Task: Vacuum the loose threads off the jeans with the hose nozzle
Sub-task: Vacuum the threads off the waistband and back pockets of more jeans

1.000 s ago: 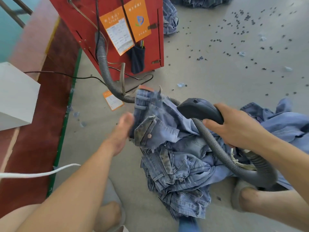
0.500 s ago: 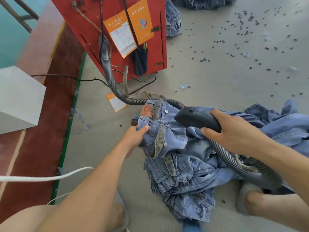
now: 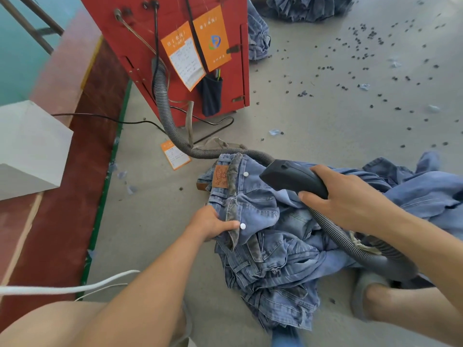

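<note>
A crumpled pair of light blue jeans (image 3: 263, 249) lies on the grey floor, waistband up, with a brown leather patch (image 3: 221, 176) showing. My left hand (image 3: 211, 222) grips the waistband edge beside a white button. My right hand (image 3: 348, 199) holds the dark nozzle (image 3: 288, 175) just above the jeans' waistband, tip pointing left. Its ribbed grey hose (image 3: 165, 113) runs from the red machine across the floor, passes behind the jeans and loops under my right forearm.
A red vacuum machine (image 3: 175, 28) with orange tags stands ahead. More jeans (image 3: 426, 194) lie at the right, another heap (image 3: 303, 7) at the back. Dark scraps dot the floor. A white box (image 3: 30, 146) and red strip are left. My feet flank the jeans.
My left hand went from open beside the jeans to gripping the waistband and pulling it toward me. The jeans spread flatter, exposing the leather patch. The nozzle stayed over them.
</note>
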Tool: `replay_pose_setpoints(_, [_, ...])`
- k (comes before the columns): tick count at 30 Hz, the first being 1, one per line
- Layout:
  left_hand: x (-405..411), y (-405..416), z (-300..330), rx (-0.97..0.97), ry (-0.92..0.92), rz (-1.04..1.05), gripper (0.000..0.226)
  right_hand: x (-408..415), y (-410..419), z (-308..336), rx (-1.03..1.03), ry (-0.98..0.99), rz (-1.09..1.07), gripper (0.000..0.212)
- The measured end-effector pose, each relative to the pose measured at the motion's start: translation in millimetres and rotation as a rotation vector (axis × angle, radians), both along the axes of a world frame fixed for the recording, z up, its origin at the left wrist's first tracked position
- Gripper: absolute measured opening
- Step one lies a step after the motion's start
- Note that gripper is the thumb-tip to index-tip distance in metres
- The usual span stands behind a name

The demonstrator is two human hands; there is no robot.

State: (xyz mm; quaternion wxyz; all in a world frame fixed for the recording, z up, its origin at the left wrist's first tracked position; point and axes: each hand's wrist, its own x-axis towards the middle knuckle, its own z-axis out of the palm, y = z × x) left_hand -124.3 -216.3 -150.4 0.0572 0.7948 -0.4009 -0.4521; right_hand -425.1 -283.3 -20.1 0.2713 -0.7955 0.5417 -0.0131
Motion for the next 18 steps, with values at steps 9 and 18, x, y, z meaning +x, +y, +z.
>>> replay_pose_setpoints(9, [-3, 3, 19, -0.235, 0.691, 0.385, 0.017, 19, 10, 6, 0.183, -0.082, 0.048, 0.022])
replay_pose_setpoints(18, [-25, 4, 48, -0.318, 1.075, 0.299, 0.050, 51, 12, 9, 0.237, -0.171, -0.050, 0.013])
